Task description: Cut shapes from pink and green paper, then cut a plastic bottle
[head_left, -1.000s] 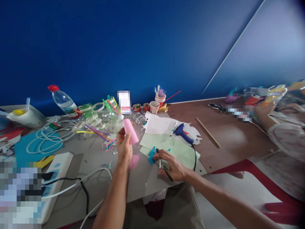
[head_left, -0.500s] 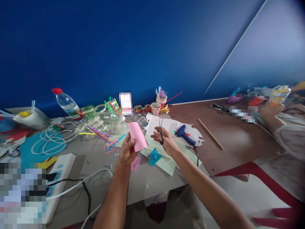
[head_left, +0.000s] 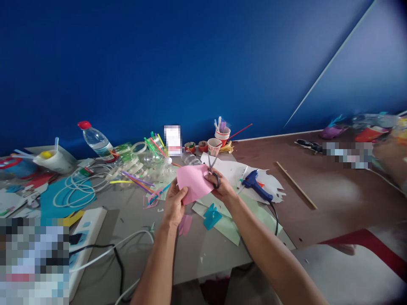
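A sheet of pink paper (head_left: 194, 180) is held up in front of me, spread between both hands. My left hand (head_left: 175, 201) pinches its left side, thumb on the near face. In my right hand (head_left: 222, 186) is a pair of dark scissors (head_left: 216, 181), blades pointing up and slightly apart; the same fingers touch the paper's right edge. Below lie pink paper scraps (head_left: 185, 224), a blue paper cutout (head_left: 211, 216) and pale green sheets (head_left: 227, 226). To the right, a blue glue gun (head_left: 257, 185) rests on torn white paper (head_left: 276, 186).
Plastic bottles, straws and a coiled white cable (head_left: 68, 192) crowd the left. A power strip (head_left: 90, 237) sits at the near left. Paper cups (head_left: 214, 146) stand by the blue wall. A wooden stick (head_left: 296, 185) lies right. Another person's blurred hand (head_left: 389, 152) is at far right.
The pink paper has opened out from a folded or curled shape into a wider sheet. My right hand, still with the scissors, has come to its right edge. The view has shifted slightly left.
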{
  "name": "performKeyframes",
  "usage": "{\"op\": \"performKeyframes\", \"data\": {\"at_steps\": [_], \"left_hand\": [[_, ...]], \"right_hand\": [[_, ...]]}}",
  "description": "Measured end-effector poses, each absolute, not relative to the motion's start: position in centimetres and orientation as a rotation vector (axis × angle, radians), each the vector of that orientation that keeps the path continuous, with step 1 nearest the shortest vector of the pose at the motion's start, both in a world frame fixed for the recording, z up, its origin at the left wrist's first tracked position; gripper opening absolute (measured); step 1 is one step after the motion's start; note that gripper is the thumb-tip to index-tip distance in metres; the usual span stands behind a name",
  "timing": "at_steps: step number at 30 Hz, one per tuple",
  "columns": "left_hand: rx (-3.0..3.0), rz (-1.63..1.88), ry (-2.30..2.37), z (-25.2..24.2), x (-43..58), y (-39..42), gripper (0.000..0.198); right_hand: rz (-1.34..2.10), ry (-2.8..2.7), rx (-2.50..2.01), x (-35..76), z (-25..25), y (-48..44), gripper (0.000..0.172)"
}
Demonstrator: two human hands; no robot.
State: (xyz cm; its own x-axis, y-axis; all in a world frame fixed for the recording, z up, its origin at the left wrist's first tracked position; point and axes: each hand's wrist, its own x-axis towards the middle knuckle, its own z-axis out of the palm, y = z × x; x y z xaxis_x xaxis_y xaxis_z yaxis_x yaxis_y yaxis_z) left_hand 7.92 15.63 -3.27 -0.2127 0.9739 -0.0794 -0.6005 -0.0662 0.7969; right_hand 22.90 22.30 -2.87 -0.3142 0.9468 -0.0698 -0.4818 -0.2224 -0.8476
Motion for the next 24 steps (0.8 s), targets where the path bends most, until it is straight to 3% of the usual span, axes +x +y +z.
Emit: {"op": "performKeyframes", "data": {"at_steps": [9,24], "left_hand": [[0.649,1.697,1.050,-4.3,7.7,16.1,0.056],[0.836,1.929,1.437,-5.5,7.4,16.9,0.039]], "right_hand": [[1.447,-1.053,-0.861,24.7,-4.1,23.8,0.046],[1.346,-1.124,-0.832,25.0,-4.0,23.8,0.044]]}}
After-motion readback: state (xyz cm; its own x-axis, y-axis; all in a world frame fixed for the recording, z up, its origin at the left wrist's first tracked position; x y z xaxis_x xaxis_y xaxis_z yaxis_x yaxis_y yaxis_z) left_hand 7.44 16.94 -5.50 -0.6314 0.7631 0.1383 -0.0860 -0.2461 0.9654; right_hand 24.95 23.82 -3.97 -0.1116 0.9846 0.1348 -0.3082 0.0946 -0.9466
